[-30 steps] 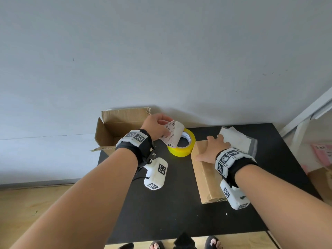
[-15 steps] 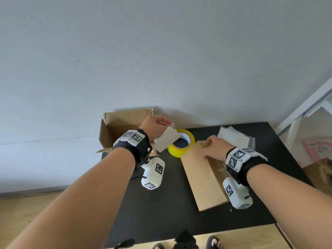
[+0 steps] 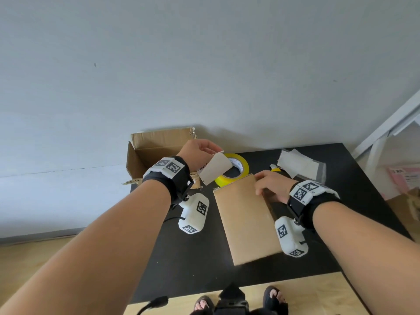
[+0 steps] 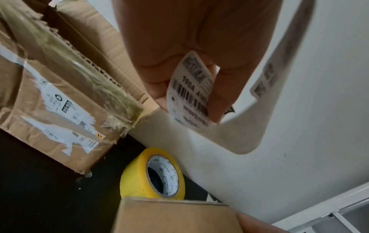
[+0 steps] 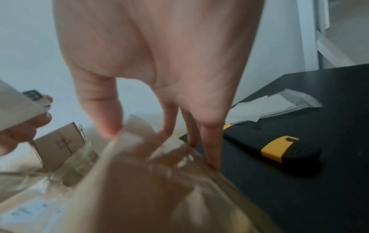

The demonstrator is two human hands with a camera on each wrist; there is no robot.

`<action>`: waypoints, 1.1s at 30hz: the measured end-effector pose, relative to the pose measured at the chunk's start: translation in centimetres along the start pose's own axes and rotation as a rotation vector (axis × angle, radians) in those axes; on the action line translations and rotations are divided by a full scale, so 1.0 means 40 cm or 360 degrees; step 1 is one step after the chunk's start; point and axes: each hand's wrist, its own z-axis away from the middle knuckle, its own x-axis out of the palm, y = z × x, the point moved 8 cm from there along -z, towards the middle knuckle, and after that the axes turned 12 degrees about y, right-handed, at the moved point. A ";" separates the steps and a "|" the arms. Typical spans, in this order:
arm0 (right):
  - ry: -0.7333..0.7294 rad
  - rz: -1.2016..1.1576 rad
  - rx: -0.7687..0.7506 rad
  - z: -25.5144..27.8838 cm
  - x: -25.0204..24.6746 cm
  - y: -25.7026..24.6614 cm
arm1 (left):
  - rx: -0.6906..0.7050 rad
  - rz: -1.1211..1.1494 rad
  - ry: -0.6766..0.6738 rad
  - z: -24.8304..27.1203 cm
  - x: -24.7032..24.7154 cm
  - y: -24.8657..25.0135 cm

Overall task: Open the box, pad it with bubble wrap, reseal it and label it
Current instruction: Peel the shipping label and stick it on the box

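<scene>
A closed brown box (image 3: 246,223) lies mid-table, turned at an angle with one long side tipped up. My right hand (image 3: 260,180) grips its far end, thumb on one side and fingers (image 5: 209,141) on the other; the box (image 5: 159,189) is blurred in the right wrist view. My left hand (image 3: 216,152) hovers above the yellow tape roll (image 3: 236,170) and pinches a white barcode label (image 3: 216,171) by its top edge. The label (image 4: 191,89) curls between thumb and fingers in the left wrist view, above the tape roll (image 4: 151,173) and the box end (image 4: 173,216).
An open, torn cardboard box (image 3: 150,151) stands at the table's back left corner. White sheets in a clear bag (image 3: 300,164) lie at the back right. A black and yellow utility knife (image 5: 279,148) rests on the black table (image 3: 181,269) right of the box.
My right hand has swung the brown box's far end leftward and tipped it up from lying flat. The label in my left hand has turned its blank back toward the head camera.
</scene>
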 end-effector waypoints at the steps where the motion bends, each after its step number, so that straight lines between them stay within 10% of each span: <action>1: 0.0052 0.0143 -0.0061 -0.015 -0.008 0.002 | 0.0011 -0.0015 -0.0003 0.000 0.000 0.001; 6: 0.0214 0.0919 -0.0355 -0.024 -0.027 -0.009 | 0.0112 -0.0110 -0.0061 0.006 0.022 0.014; 10: 0.0609 0.0348 -0.0497 0.017 -0.085 -0.096 | 0.0193 -0.0218 -0.0130 0.013 0.050 0.033; 13: 0.0298 -0.0215 -0.0253 0.068 -0.064 -0.137 | 0.0244 -0.0328 -0.0176 0.018 0.074 0.052; 33: 0.0002 0.0347 -0.0237 0.176 -0.085 -0.069 | 0.0113 -0.0415 0.0048 0.072 0.138 0.065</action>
